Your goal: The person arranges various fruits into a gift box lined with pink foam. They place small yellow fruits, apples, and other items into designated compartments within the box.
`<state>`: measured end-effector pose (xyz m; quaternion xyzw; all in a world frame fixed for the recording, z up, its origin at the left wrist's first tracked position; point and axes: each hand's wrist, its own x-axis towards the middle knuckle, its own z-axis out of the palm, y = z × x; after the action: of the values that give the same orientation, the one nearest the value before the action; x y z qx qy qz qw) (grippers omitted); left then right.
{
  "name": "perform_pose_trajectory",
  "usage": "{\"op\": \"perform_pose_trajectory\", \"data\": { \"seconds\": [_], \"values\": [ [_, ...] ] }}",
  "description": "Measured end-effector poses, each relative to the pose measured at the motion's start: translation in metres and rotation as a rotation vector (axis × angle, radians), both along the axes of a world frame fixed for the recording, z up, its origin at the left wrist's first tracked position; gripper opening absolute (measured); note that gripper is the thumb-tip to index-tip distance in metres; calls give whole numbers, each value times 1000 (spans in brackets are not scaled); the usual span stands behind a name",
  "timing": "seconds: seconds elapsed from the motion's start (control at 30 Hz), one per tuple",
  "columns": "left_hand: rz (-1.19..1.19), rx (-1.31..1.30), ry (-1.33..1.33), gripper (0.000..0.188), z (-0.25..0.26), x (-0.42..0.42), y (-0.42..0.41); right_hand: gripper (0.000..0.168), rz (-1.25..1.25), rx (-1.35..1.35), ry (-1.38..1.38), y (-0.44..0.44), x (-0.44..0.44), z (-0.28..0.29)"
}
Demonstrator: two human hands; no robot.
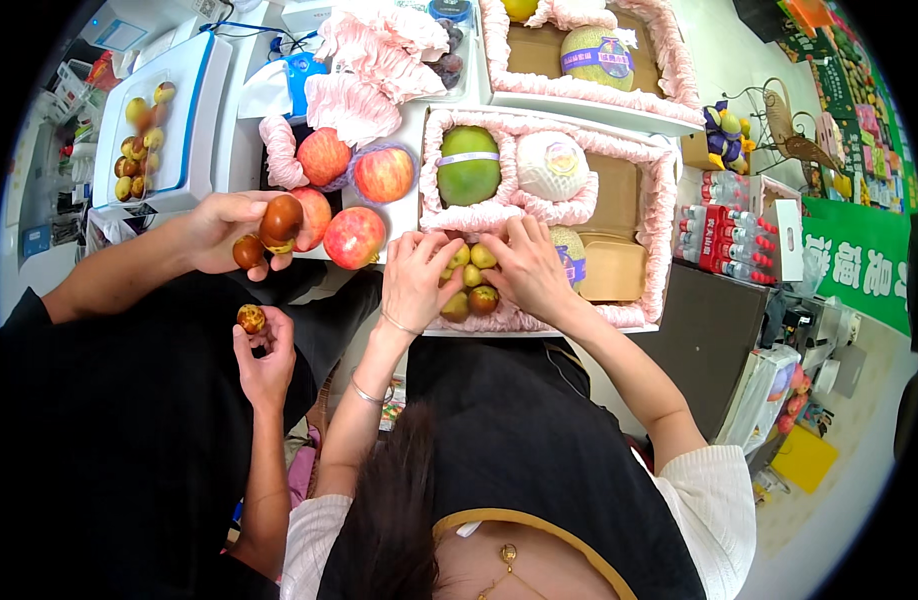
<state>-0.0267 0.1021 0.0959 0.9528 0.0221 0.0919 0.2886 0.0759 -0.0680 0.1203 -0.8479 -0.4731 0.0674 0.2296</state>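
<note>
A cluster of green and brown jujubes (471, 276) sits in the near left part of a gift box (666, 232) edged with pink pleated paper. My left hand (421, 279) has thumb and forefinger around jujubes on the cluster's left side. From the right, my right hand (528, 268) pinches a jujube at the far edge. Beyond my hands lie a green mango (468, 176) with a paper band and a round fruit in white foam netting (552, 166). A netted melon (568, 251), partly hidden by my right hand, lies beside a brown cardboard insert (613, 266).
At left, a co-worker's hand (230, 232) holds several brown jujubes, and their other hand (267, 352) holds one. Red apples (354, 237) lie left of the box. Jujubes in a clear bag (137, 146) rest on a scale (196, 127). Another box (684, 67) with a melon stands behind.
</note>
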Motion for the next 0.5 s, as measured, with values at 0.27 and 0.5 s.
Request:
{"op": "perform_pose_trajectory", "data": {
  "seconds": [0.27, 0.5],
  "values": [
    [-1, -72, -63, 35, -4, 2, -8, 19, 31, 3, -9, 6, 3, -1],
    [79, -62, 82, 45, -37, -8, -28, 56, 155, 532, 565, 121, -5, 69]
  ]
}}
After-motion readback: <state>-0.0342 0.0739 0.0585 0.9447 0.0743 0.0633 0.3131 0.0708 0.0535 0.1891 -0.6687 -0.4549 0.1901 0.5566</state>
